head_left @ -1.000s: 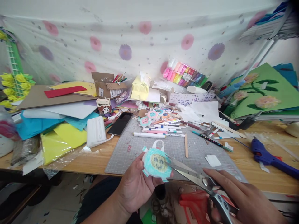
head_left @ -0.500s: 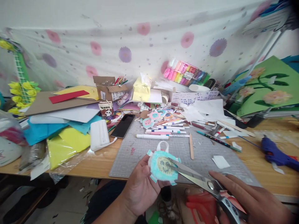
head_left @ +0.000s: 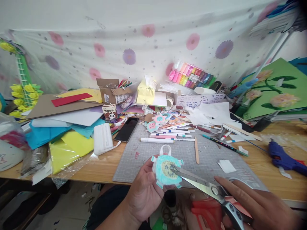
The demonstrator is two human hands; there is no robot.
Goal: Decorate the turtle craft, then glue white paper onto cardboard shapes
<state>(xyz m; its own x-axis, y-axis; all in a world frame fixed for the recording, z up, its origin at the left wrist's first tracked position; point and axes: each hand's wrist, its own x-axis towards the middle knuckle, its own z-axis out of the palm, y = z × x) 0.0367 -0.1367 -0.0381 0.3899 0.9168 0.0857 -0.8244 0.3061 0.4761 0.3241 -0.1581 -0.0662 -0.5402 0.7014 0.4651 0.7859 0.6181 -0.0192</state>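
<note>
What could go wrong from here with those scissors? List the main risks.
1. The tips of the scissors are at the yellow centre of the turquoise piece, so they might scratch or tear its face.
2. The left hand grips that piece close to the blades; a slip of the right hand could nick a finger.
3. The piece is held near the front edge of the table; if dropped, it could fall off.

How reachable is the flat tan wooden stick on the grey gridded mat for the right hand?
Probably not directly: the right hand holds the silver metal scissors and would likely need to put them down first. Otherwise the way looks free: the stick lies uncovered on the mat.
</note>
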